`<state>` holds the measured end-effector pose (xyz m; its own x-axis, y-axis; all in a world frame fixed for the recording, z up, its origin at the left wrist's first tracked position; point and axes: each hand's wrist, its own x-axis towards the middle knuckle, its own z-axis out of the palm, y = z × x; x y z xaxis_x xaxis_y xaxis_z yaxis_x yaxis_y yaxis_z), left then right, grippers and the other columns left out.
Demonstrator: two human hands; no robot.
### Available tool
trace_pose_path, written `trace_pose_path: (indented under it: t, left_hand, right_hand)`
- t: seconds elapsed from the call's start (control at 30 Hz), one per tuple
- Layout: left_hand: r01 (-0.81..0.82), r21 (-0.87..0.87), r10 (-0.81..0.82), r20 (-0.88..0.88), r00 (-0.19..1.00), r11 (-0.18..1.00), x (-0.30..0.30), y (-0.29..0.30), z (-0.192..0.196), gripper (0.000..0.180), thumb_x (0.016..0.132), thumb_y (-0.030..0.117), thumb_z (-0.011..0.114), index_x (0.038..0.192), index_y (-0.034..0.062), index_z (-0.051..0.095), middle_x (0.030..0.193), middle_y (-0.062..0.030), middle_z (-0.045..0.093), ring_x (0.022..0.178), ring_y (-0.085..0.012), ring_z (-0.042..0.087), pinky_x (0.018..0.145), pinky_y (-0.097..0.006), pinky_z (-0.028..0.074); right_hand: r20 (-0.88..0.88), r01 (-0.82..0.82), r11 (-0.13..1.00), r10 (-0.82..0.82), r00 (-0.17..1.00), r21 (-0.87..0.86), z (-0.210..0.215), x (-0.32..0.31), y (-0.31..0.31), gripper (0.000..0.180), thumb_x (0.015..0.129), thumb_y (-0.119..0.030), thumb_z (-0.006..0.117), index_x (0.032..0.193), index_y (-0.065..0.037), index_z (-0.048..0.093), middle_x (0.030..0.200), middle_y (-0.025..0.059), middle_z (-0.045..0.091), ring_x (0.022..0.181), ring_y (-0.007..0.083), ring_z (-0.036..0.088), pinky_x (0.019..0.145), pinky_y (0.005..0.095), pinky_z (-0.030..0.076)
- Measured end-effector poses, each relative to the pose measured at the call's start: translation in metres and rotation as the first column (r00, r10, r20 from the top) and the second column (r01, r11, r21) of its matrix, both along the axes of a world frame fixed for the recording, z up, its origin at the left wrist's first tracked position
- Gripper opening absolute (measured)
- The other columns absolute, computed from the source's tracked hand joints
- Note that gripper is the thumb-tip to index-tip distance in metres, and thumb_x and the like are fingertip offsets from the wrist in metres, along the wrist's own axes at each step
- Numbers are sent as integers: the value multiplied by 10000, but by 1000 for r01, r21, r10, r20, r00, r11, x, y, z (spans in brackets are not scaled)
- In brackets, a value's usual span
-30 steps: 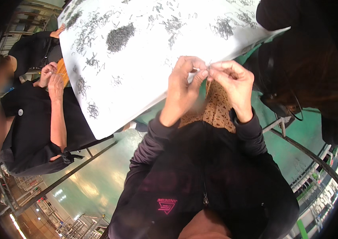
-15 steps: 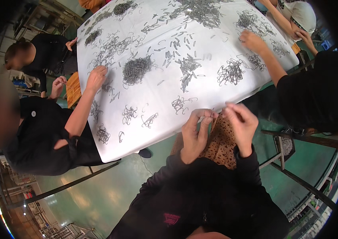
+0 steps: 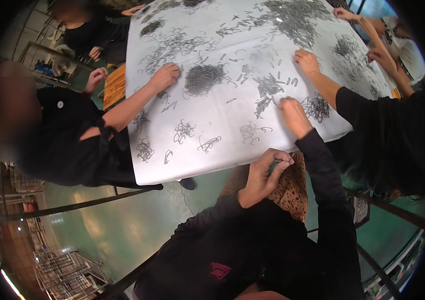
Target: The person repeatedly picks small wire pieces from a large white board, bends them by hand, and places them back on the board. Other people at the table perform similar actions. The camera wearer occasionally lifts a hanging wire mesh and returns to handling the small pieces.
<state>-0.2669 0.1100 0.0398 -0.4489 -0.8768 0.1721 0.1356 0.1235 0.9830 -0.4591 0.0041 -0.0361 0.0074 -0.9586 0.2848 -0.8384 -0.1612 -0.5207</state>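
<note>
My left hand [image 3: 267,174] is just off the table's near edge, thumb and forefinger pinched on a thin wire piece; its shape is mostly hidden. Over the table, my right hand [image 3: 296,118] has curled fingers beside a pile of small grey strips [image 3: 268,85]. What those fingertips hold, if anything, is too small to make out. To the right of this hand is a tangle of dark wire hooks [image 3: 318,107]. On its left lies a smaller heap of bent wire hooks [image 3: 249,132].
A white-covered table [image 3: 212,167] bears several piles of wire hooks and strips, including a dense heap [image 3: 205,80]. A co-worker's hand [image 3: 166,76] reaches in from the left, another's hand [image 3: 307,62] from the right. Farther back sit more people. A wooden stool [image 3: 115,86] stands at left.
My right hand has left my left hand and reached forward over the table to the strips. My left hand stays pinched near the edge. The view has shifted, moving the table rightward in the picture.
</note>
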Motion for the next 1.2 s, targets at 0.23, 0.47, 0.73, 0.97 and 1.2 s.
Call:
trace_pose_path:
  t: [0.23,0.47,0.73,0.97,1.2]
  left_hand:
    - [29,-44,-25,83,996,999,2,-11,6,83,936,57,572,985,-9,582,912,-71,655,891,-117,605,815,-262,474]
    - [65,-203,-49,84,995,977,-6,-16,16,108,903,85,617,987,20,602,917,-89,652,861,-188,638,765,-293,486]
    - [-26,-294,60,110,992,955,-3,-22,6,194,857,103,676,1029,33,618,998,-88,655,863,-220,633,774,-320,493]
    - [-316,-619,642,416,644,719,85,-176,-45,127,840,131,652,886,23,701,812,-156,675,650,-291,632,614,-365,496]
    - [72,-641,615,757,222,764,107,-261,-104,134,829,44,540,773,-11,648,773,-208,643,715,-379,640,674,-450,521]
  right_hand:
    - [675,76,983,-172,717,170,92,11,100,223,794,23,673,1015,-1,700,793,48,646,643,73,571,606,222,473]
    - [851,122,992,-27,524,-44,131,30,141,184,793,141,645,962,77,680,850,92,642,701,117,628,645,201,494]
    - [861,255,956,-2,509,-148,118,38,143,191,781,169,621,940,74,669,804,98,608,654,128,617,602,224,504]
    - [904,225,971,-20,428,-85,113,45,150,212,759,187,611,918,61,671,825,109,602,640,137,613,573,234,527]
    - [799,256,967,-156,580,4,128,49,156,182,733,160,665,877,52,694,772,98,639,597,115,624,506,178,430]
